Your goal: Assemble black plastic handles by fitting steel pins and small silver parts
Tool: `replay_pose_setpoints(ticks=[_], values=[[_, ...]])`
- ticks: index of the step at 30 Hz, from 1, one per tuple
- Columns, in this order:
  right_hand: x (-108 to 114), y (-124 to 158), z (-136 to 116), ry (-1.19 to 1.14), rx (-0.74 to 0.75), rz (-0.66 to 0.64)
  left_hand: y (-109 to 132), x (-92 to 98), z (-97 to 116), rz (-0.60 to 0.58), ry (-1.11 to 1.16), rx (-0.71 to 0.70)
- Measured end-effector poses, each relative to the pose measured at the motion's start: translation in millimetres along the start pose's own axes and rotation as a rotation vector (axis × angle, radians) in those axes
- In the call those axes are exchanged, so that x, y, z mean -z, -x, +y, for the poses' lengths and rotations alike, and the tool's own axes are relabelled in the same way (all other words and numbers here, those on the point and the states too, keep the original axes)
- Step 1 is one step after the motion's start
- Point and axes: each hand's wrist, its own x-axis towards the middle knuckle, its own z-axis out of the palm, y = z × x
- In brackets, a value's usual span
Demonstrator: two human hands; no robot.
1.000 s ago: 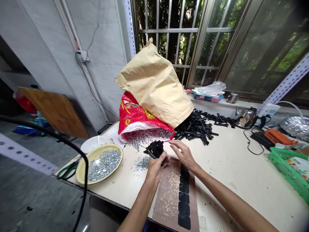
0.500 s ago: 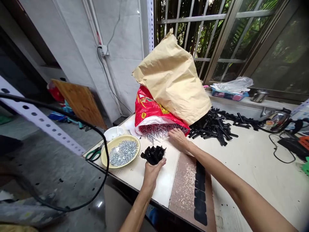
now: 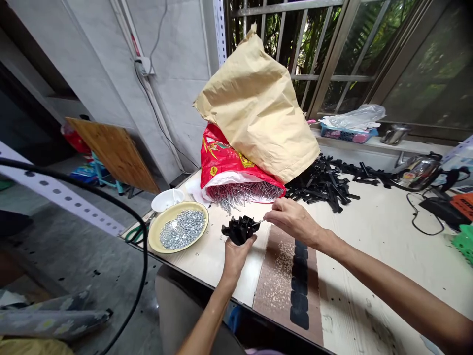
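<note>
My left hand [image 3: 236, 259] grips a black bundle [image 3: 240, 230]; my right hand [image 3: 295, 221] pinches a thin pin [image 3: 262, 220].
Nearest me, my left thumb and fingers wrap the bundle low, over the tabletop [image 3: 373, 236], jagged ends upward; I'd judge its pieces light, stiff and a little slick, apt to slide apart, so a full low wrap suits. Just beyond, my right fingertips are drawn narrow on the pin, beside the bundle's edge; whether they touch, I can't tell. It looks rigid and slippery, best taken near one end. Farther off, metal pins [image 3: 240, 193] spill from the red bag [image 3: 216, 153], beside loose black pieces [image 3: 328, 187].
</note>
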Motion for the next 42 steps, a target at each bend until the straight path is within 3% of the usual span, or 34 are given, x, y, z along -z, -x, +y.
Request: replay_pose_setpoints(ticks=[3, 7, 11, 14, 18, 20, 23, 27, 32, 36, 40, 42], values=[[2.3, -6.0, -3.2, 0.104, 0.079, -0.119, 4.4, 2.7, -4.9, -0.007, -0.068, -0.004], [1.5, -16.1, -10.2, 0.046, 0.101, -0.266, 10.5, 8.1, -8.4, 0.001, -0.109, 0.019], [0.6, -22.2, -14.4, -0.321, 0.023, -0.303, 14.9, 9.6, -0.4, 0.011, -0.056, 0.048], [-9.4, -28.6, -4.7, -0.590, -0.088, -0.226, 19.3, 12.1, 10.3, 0.031, 0.024, 0.091], [-58.6, -49.0, 16.4, -0.514, -0.294, -0.056, 27.6, 18.4, 23.8, 0.107, 0.055, 0.118], [-92.7, -62.4, 20.0, -0.358, -0.367, -0.169, 29.3, 20.4, 27.4, 0.135, 0.067, 0.097], [-134.6, -79.3, 13.1, -0.291, -0.443, -0.202, 26.7, 22.0, 26.0, 0.154, 0.085, 0.081], [-153.6, -87.4, 2.3, -0.251, -0.514, -0.185, 20.5, 25.7, 16.4, 0.116, 0.137, 0.103], [-139.8, -73.1, 15.1, -0.305, -0.532, -0.182, 17.6, 27.7, 14.8, 0.085, 0.265, 0.088], [-109.1, -51.7, 26.2, -0.422, -0.548, -0.183, 14.2, 25.6, 21.5, 0.153, 0.141, -0.005], [-60.5, -38.0, 15.2, -0.913, -0.570, 0.011, 8.0, 22.6, 19.9, 0.110, 0.094, 0.021], [-38.5, -36.9, 4.7, -1.075, -0.489, 0.111, 6.6, 20.3, 17.4, 0.055, 0.118, 0.048]])
